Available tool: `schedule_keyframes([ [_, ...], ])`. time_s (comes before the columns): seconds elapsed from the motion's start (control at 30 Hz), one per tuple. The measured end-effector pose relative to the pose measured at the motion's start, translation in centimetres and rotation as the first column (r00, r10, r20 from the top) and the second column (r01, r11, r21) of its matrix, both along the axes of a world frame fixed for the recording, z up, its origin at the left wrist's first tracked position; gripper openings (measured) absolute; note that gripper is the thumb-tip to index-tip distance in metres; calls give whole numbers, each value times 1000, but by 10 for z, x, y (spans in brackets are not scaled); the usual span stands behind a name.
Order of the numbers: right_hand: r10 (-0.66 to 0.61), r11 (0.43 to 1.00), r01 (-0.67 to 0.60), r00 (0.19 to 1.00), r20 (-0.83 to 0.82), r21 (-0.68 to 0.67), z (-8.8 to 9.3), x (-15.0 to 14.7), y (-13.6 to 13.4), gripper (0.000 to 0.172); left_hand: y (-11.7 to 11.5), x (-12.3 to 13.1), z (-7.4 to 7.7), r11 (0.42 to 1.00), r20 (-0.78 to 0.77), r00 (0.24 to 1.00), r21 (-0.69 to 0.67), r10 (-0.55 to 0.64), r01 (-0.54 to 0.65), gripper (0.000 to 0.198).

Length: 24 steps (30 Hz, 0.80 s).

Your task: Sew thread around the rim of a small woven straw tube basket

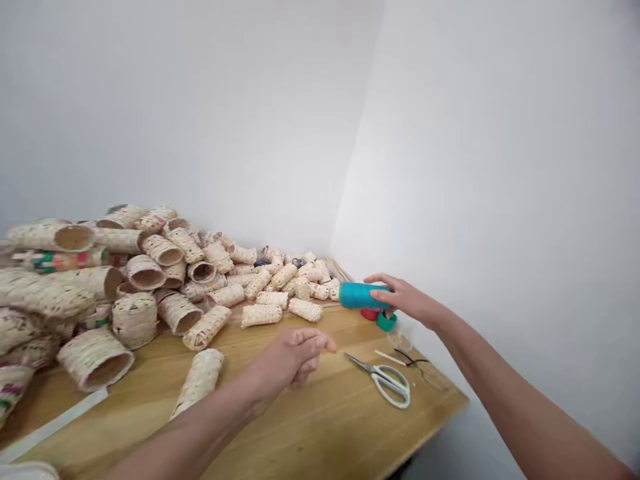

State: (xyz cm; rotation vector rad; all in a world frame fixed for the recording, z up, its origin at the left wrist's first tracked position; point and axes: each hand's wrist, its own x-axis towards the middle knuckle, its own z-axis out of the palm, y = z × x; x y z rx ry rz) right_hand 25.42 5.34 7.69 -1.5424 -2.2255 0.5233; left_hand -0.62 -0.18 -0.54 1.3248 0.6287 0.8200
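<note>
My right hand is closed round a teal spool of thread, which lies sideways in its fingers above the far right part of the table. My left hand is over the middle of the table, its thumb and forefinger pressed together and the other fingers curled. Whatever it pinches, if anything, is too small to make out. Between the hands and nearer to me lie scissors with white handles, blades pointing toward my left hand. A woven tube rests on the table beside my left forearm.
Many pale woven tubes are heaped along the wall at the left and back. Below the spool are a green ring-shaped item and a red one. A white strip lies at front left. The table's edge drops off at right.
</note>
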Motion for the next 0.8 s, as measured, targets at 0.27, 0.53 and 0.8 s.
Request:
schedule_keyframes([
  [0.27, -92, 994, 67, 942, 323, 88, -75, -17, 43, 26, -4, -31, -39, 967, -183, 959, -96, 215, -235, 54],
  [0.53, -158, 984, 98, 869, 469, 151, -108, -49, 62, 44, 2, -23, -68, 921, -99, 964, -284, 247, -265, 50],
  [0.8, -221, 975, 171, 846, 485, 144, -113, 15, 11, 32, -13, -30, -89, 895, 38, 955, -362, 294, -261, 49],
])
